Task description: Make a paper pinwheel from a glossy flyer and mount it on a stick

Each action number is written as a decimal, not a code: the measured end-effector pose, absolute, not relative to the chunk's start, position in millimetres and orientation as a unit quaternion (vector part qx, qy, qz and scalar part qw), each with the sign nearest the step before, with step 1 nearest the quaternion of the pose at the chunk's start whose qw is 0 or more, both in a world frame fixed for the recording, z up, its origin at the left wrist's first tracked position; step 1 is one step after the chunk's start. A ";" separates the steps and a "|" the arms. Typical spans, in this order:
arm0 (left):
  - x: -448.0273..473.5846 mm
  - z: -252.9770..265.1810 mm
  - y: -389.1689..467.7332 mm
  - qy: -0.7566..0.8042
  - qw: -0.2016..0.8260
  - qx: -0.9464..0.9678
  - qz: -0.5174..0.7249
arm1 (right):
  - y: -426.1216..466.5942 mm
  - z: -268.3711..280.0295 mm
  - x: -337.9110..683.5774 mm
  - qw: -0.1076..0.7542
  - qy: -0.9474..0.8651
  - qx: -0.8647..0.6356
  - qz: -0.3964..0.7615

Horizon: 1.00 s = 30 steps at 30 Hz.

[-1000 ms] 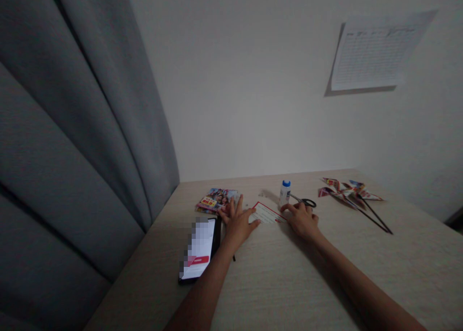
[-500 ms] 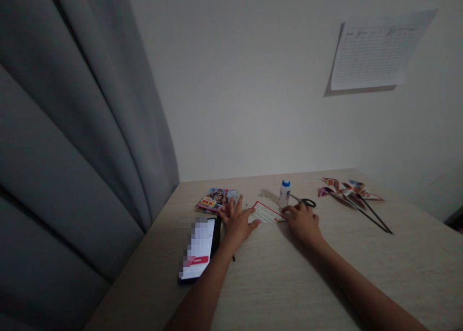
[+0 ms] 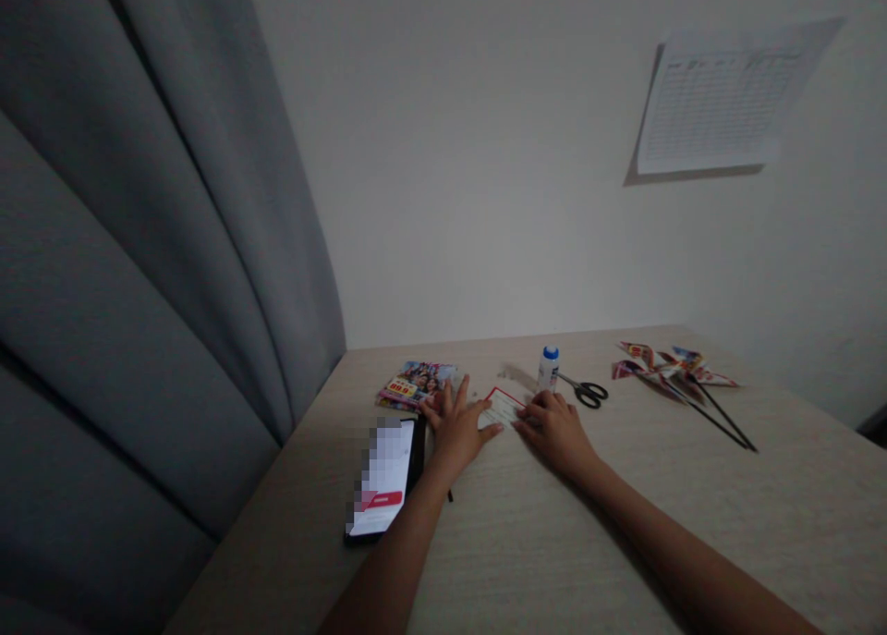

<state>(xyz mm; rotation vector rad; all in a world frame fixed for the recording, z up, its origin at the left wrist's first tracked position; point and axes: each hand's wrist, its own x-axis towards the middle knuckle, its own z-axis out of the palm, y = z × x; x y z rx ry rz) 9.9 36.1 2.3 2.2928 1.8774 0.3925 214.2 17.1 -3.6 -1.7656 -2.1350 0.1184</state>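
A small white piece of paper with a red edge and printed lines [image 3: 500,406] lies on the table between my hands. My left hand [image 3: 455,430] has its fingers spread, with thumb and forefinger touching the paper's left side. On the right side of the paper, the bent fingers of my right hand [image 3: 556,432] are drawn together on its edge and cover that part. Just behind the right hand stands a white glue bottle with a blue cap [image 3: 548,369]. Black-handled scissors [image 3: 591,394] lie to the right of the bottle.
A stack of colourful printed paper [image 3: 414,383] lies beyond my left hand. A lit phone [image 3: 382,478] rests beside my left forearm. Paper pinwheels on dark sticks [image 3: 669,367] lie at the right. A grey curtain [image 3: 166,247] hangs at the left, and a printed sheet [image 3: 721,108] is on the wall.
My right hand has moved left over the paper's right end, covering more of it and uncovering the scissors' handles. My left hand has stayed nearly in place.
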 end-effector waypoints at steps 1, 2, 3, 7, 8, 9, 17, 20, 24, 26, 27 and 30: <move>10.2 2.5 36.0 0.627 0.073 0.765 0.130 | 17.5 -2.9 213.3 0.178 -0.755 -0.630 0.041; 10.6 2.6 35.8 0.628 0.071 0.764 0.129 | 17.8 -2.1 212.3 0.172 -0.752 -0.635 0.039; 11.1 2.5 35.6 0.629 0.070 0.763 0.131 | 17.8 -1.5 211.2 0.168 -0.750 -0.638 0.037; 13.9 0.2 34.5 0.633 0.067 0.757 0.149 | 16.3 -0.6 207.0 0.168 -0.747 -0.644 0.013; 14.6 -0.3 34.2 0.632 0.063 0.757 0.153 | 15.8 -0.8 206.1 0.169 -0.747 -0.643 0.007; 15.1 -0.5 33.7 0.631 0.060 0.757 0.157 | 15.4 -1.0 205.3 0.171 -0.746 -0.643 0.004; 17.6 4.8 31.9 0.641 0.070 0.751 0.146 | 15.8 -0.6 203.3 0.173 -0.736 -0.654 0.022; 18.8 3.3 32.7 0.644 0.069 0.747 0.152 | 16.1 -0.9 204.4 0.173 -0.740 -0.649 0.032; 18.8 2.1 33.0 0.648 0.068 0.742 0.158 | 16.0 -1.7 206.2 0.180 -0.742 -0.645 0.040; 18.0 4.1 32.2 0.650 0.069 0.741 0.155 | 16.0 -1.9 206.9 0.184 -0.743 -0.643 0.042; 17.5 5.7 31.6 0.651 0.070 0.741 0.152 | 16.1 -1.9 207.2 0.185 -0.743 -0.642 0.042; 15.9 11.5 29.7 0.653 0.076 0.740 0.139 | 16.4 -2.0 207.7 0.179 -0.742 -0.644 0.041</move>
